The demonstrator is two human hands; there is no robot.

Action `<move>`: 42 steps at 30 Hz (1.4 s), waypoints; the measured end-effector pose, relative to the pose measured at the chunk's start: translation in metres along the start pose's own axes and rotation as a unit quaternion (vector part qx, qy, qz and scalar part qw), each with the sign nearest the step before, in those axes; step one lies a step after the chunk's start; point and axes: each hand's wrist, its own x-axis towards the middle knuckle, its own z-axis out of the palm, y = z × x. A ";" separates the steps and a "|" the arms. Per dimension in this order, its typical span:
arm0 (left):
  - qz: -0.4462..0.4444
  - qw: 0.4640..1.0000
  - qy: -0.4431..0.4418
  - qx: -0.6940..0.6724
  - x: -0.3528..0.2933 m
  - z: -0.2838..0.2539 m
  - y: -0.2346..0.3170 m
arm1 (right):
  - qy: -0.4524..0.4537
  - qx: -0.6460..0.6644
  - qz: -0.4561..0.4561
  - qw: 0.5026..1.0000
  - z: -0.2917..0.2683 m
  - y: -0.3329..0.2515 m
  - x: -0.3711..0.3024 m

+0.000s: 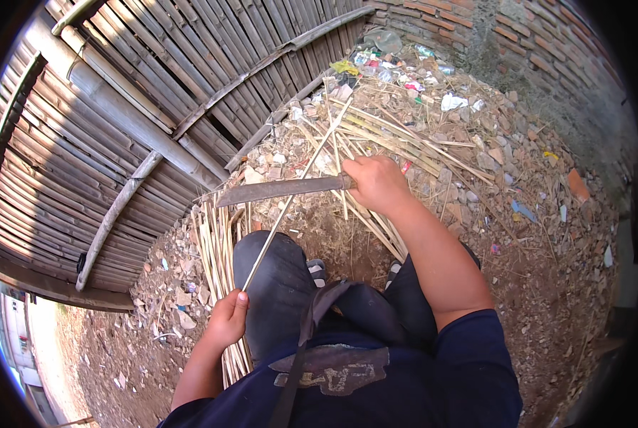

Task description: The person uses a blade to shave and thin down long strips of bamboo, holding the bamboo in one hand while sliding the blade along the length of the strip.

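My right hand (377, 184) is closed round the handle of a machete (283, 190), its long dark blade pointing left across the picture. Beside my left knee, my left hand (227, 319) grips the near end of a thin bamboo strip (274, 239). The strip slants up and away to the right, and the blade crosses it; whether the edge touches it I cannot tell. A bundle of split bamboo strips (217, 250) lies along the outside of my left leg, partly hidden by my left hand. More bamboo strips (386, 135) lie on the ground beyond my right hand.
A bamboo-slat wall (212, 64) with pole rails rises on the left. A brick wall (518, 36) stands at the far right. Stones and litter, including a white scrap (453, 102), cover the ground. My sandalled feet (317, 271) are between the strips.
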 end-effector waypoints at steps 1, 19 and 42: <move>0.004 1.000 0.002 0.016 -0.001 -0.003 0.003 | -0.018 -0.030 0.019 0.999 0.002 0.010 0.000; -0.019 0.999 0.005 0.042 -0.005 -0.022 -0.013 | -0.046 -0.048 0.174 0.983 0.009 0.046 -0.009; -0.049 0.999 -0.009 0.020 -0.015 -0.021 -0.022 | -0.213 -0.013 0.165 0.963 0.007 0.022 -0.008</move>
